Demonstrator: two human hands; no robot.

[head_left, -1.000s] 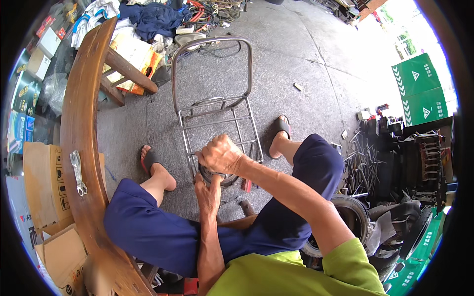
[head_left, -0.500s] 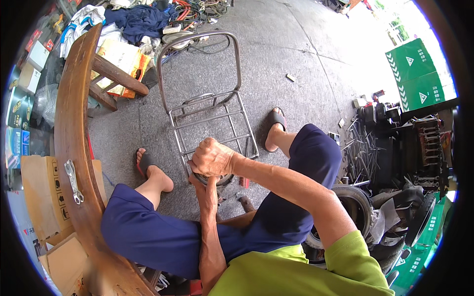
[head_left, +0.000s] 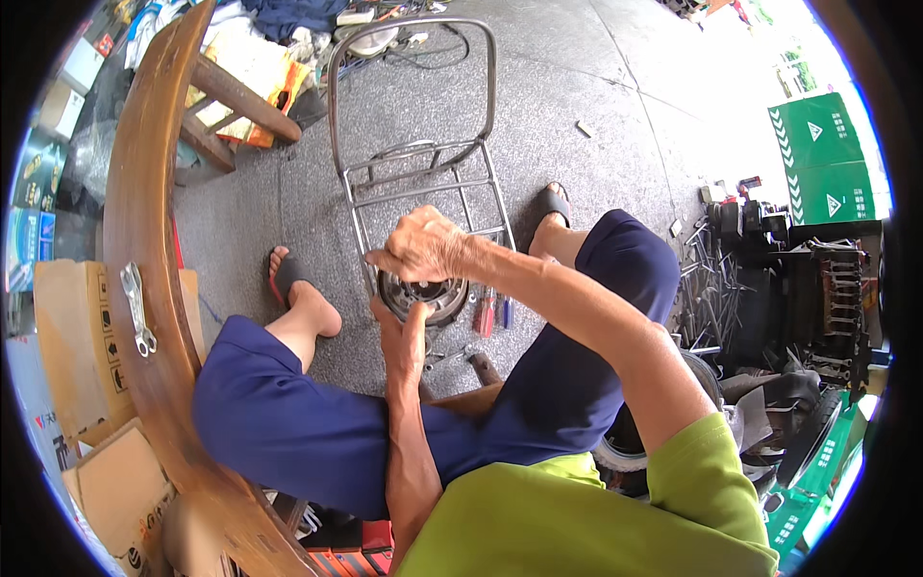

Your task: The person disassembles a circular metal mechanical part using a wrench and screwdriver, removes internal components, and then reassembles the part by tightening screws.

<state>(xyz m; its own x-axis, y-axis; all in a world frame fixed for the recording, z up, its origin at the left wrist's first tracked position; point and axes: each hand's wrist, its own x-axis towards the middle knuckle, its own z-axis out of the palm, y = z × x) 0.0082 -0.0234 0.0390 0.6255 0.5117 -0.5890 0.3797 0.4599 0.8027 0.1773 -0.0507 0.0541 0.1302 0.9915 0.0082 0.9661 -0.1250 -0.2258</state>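
A round metal hub-like part, dark at the rim with a silvery inside, sits at the near end of a tubular metal frame. My left hand holds its near left edge, thumb on top, fingers mostly hidden underneath. Over its far edge, my right hand is closed in a fist, thumb side pointing left. Whatever the right fingers may grip is hidden. Just right of the hub lie a red-handled screwdriver and a blue-handled tool.
A wooden bench runs along my left, with metal spanners on it and cardboard boxes beyond. To the right are a heap of metal rods, a tyre and green boards. Cloths and cables lie at the far left.
My right hand has lifted off the hub, so more of its face shows. The left hand keeps its hold. The whole view has shifted slightly, and the screwdriver is more visible.
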